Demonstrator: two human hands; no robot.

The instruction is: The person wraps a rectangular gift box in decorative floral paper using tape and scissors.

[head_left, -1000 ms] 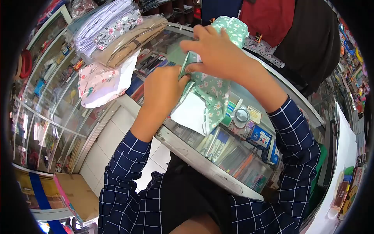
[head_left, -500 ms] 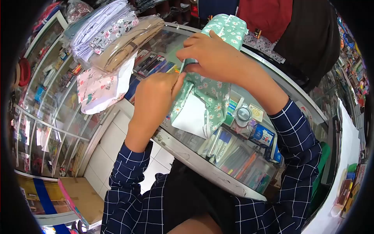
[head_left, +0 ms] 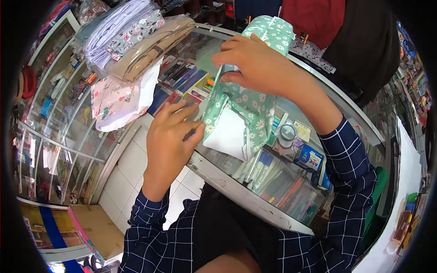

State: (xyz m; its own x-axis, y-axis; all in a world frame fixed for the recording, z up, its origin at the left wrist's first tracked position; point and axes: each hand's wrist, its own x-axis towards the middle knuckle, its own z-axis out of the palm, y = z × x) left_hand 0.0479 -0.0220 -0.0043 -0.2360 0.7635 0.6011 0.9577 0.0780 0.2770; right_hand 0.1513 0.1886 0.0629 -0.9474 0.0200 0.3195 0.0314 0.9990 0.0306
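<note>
Green daisy-print paper (head_left: 261, 111) at centre to upper centre, long axis slanting upper right to lower left; right hand (head_left: 249, 61) nearer, over it, gripping its left edge; left hand (head_left: 170, 134) beside lower end, fingers loosely spread, contact unclear

Between the packed clothes (head_left: 154, 54) and the right grip (head_left: 255, 61), a strip of worktop (head_left: 200, 45) is lying open; rightward of the left grip (head_left: 169, 136), green paper (head_left: 261, 108) is blocking passage, and dark cloth (head_left: 364, 50) is obstructing farther right.
</note>
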